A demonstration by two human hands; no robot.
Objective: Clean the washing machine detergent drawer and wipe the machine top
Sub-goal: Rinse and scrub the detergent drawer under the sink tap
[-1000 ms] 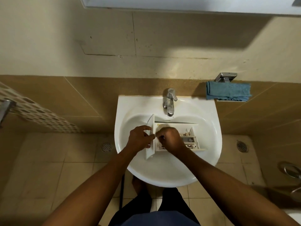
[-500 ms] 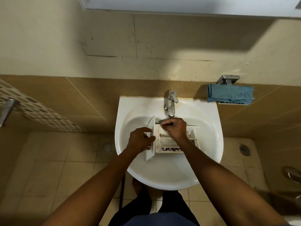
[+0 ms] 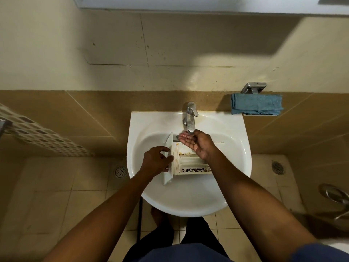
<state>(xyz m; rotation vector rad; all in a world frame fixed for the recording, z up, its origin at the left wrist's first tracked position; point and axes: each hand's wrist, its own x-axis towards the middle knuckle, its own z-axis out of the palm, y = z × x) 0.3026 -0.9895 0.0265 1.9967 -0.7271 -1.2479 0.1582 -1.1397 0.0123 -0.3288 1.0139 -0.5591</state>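
Note:
A white detergent drawer (image 3: 190, 164) lies in the white basin (image 3: 188, 197), with dark grime along its near compartment and brown stains inside. My left hand (image 3: 156, 160) grips the drawer's front panel at its left end. My right hand (image 3: 196, 143) is cupped palm up under the spout of the chrome tap (image 3: 190, 118), wet, fingers apart, holding nothing. It hovers over the drawer's far side.
A folded blue cloth (image 3: 256, 106) rests on a small wall shelf right of the basin, under a chrome fitting (image 3: 254, 87). Floor drains (image 3: 120, 171) (image 3: 277, 167) sit on either side. A metal fixture (image 3: 334, 195) stands at the right edge.
My right hand left the inside of the drawer, moved up to the tap and turned palm up under the spout. My left hand kept its hold on the drawer front.

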